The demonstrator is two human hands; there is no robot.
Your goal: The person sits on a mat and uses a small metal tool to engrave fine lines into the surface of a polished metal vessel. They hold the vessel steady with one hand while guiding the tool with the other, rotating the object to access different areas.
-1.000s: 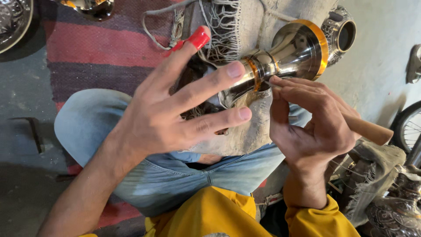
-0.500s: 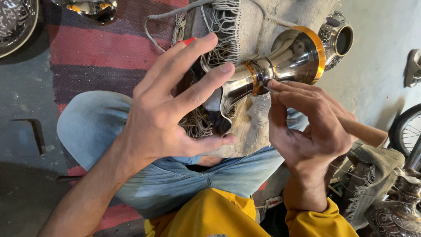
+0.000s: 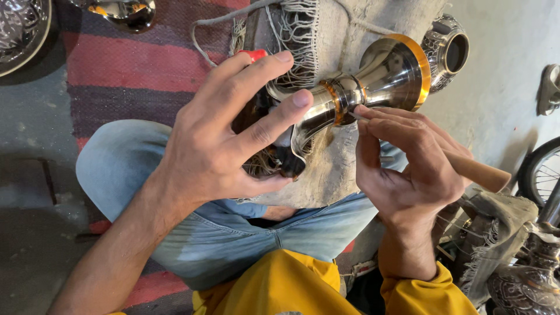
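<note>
A grey floor [image 3: 29, 192] carries everything. A striped rug [image 3: 134, 76] in red and dark bands lies on it, running from the far left toward the near side. At the far left an engraved metal plate [image 3: 20, 32] sits on the floor beside the rug, and a shiny metal bowl [image 3: 125, 11] rests on the rug's far edge. A fringed cloth [image 3: 344, 29] lies right of the rug.

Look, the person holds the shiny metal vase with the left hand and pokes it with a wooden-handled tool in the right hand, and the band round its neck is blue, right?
Nearly. The head view shows the band round the neck of the shiny metal vase is orange-gold, not blue. The left hand does hold the vase, and the right hand does press a wooden-handled tool against it.
</note>
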